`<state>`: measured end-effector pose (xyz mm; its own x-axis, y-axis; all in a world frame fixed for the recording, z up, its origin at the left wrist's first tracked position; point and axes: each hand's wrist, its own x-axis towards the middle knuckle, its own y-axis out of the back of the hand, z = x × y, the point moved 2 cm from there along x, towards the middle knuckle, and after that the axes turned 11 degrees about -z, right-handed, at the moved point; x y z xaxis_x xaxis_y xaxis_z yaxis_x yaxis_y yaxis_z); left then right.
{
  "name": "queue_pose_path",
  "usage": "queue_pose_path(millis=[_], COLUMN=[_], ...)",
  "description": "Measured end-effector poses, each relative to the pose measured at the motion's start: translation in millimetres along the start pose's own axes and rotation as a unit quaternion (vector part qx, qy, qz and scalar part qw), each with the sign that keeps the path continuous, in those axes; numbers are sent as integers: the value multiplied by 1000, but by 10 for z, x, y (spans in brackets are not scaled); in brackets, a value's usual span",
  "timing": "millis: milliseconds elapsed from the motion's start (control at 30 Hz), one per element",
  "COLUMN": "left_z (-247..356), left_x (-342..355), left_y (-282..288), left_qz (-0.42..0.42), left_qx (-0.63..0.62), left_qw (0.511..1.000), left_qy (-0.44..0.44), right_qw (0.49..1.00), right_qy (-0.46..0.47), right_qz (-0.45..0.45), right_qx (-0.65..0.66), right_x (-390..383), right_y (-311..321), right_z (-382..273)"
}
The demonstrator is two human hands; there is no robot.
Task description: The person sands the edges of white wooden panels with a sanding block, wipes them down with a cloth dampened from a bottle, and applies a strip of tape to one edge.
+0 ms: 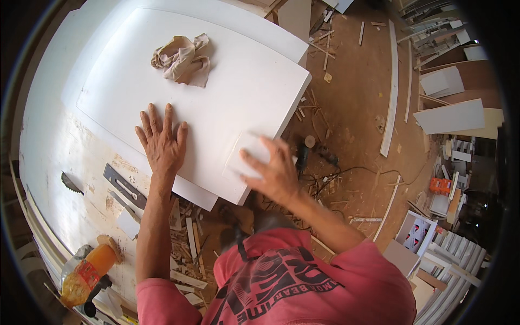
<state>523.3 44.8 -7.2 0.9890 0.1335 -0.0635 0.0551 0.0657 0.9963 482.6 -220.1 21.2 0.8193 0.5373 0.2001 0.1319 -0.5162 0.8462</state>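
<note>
A large white panel (244,70) lies flat on the worktable, its near right corner pointing toward me. My left hand (163,149) rests palm down on the panel, fingers spread, holding nothing. Over the panel's right edge, my right hand (276,170) bends its fingers across a thin white rectangular piece (236,151) and presses it to the surface. Motion blurs that hand and the piece, so its material is unclear. Beyond my left hand sits a crumpled beige cloth (183,60).
On the table at left are a curved dark toothed piece (71,184), a slotted dark metal plate (124,185) and a plastic bottle (84,279) of orange liquid. Wood strips (391,92), offcuts and a dark cable (346,172) litter the brown floor. Boards (452,116) lean at right.
</note>
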Motion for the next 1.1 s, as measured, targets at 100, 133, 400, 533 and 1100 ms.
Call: queue_pose_path(millis=[100,133,400,533,1100], left_z=[65,131,36,99,81], left_x=[45,85,25,32,74], left_y=[24,16,30,15,29], left_qz=[14,12,-4,0,-16], left_qx=[8,7,7,18,-20], left_qw=[1000,1000,1000,1000,1000], left_qy=[-11,-16,6,-5,11], right_qw=[985,972,1000,988,993], right_qy=[-95,-147,10,-83,-67], right_qz=[77,116,29,99,54], right_qx=[-118,-143,3,-83,-78], right_x=[829,979,65,825,492], right_y=[437,584,48,513,274], right_z=[1210,1525,289,1374,815])
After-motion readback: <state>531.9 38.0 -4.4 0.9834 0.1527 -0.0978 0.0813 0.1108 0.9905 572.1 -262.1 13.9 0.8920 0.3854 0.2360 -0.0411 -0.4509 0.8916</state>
